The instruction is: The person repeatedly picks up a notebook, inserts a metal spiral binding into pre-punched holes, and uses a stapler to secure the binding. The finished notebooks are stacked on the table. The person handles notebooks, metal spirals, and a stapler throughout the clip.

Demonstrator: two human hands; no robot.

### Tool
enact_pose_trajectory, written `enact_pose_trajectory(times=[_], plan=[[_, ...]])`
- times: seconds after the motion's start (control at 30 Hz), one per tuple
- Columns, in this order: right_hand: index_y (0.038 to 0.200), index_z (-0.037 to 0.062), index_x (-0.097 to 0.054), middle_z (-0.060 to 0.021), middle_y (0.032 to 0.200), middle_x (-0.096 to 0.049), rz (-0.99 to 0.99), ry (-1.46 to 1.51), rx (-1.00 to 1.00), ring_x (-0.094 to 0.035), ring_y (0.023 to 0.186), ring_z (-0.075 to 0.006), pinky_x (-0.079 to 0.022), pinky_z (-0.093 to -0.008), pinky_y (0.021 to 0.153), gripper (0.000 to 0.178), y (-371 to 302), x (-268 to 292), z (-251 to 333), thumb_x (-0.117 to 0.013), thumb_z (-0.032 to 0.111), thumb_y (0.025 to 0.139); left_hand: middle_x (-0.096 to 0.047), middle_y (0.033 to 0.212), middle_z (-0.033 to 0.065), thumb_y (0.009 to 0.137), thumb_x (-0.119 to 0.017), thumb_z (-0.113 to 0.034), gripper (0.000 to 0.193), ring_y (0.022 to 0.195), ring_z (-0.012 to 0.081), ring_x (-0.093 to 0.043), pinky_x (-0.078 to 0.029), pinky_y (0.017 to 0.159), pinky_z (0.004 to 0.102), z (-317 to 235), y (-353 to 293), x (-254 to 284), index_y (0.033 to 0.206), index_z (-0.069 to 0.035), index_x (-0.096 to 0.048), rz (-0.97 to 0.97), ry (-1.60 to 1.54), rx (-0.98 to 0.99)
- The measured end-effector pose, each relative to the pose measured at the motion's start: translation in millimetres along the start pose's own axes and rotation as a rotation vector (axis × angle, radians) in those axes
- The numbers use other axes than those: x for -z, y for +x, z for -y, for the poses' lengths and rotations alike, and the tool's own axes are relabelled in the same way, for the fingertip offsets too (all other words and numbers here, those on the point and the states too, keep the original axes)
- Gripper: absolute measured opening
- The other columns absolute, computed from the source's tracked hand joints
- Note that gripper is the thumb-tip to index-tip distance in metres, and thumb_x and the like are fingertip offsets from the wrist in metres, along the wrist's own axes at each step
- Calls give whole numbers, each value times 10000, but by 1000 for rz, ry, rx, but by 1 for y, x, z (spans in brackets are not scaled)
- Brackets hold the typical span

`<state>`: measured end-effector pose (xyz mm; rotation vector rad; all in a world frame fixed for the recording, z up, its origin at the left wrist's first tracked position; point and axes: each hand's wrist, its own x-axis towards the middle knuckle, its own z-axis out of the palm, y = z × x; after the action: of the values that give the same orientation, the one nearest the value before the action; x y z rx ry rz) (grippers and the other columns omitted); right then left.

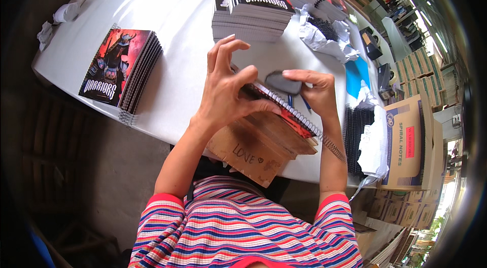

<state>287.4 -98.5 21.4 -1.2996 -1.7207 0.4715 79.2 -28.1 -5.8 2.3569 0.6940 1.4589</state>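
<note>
A notebook with a red and black cover [296, 123] stands tilted over a worn wooden board in front of me. My left hand [223, 85] grips it, thumb on the near face and the other fingers curled above. A wire or plastic coil [332, 147] runs along the notebook's punched edge, and its loose tail sticks out past the right end near my right wrist. My right hand [317, 90] pinches a dark grey, rounded, flat piece [283, 84] just above that edge. I cannot tell exactly what this piece is, or whether it touches the coil.
Finished spiral notebooks [114, 67] are stacked at the left. Taller notebook stacks [256, 11] stand at the back. Black coils [355, 136] lie in white paper at the right, beside a cardboard carton [406, 143]. A brown board with handwriting [248, 159] overhangs the table's near edge.
</note>
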Motion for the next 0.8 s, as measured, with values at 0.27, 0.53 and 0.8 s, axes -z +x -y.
enact_pose_trajectory(times=[0.27,0.53,0.8], plan=[[872,18,-700,-147,896,-683,72,-30,135,-670,839,-226,-522,-283,772,314,20,-8,-3,-563,-153,647,-364,1221,150,421,-867,-369,538,1192,381,-319,-369,931,486,8,-6,1,747,-75,-557,10,-75,46],[853,-19,-694,-173,894,-677,-12,658,319,-666,847,-243,-516,-306,811,252,24,-17,-1,-556,-131,675,-360,1084,138,347,-903,-353,683,1101,304,-358,-459,784,409,26,-3,-4,815,-61,-501,-130,-250,174],[893,21,-698,-147,892,-682,158,253,416,-673,831,-229,-530,-276,749,293,35,-27,33,-587,-120,662,-403,1027,124,352,-909,-349,779,1072,291,-366,-404,850,390,39,-5,-7,876,-62,-410,-111,-296,214]])
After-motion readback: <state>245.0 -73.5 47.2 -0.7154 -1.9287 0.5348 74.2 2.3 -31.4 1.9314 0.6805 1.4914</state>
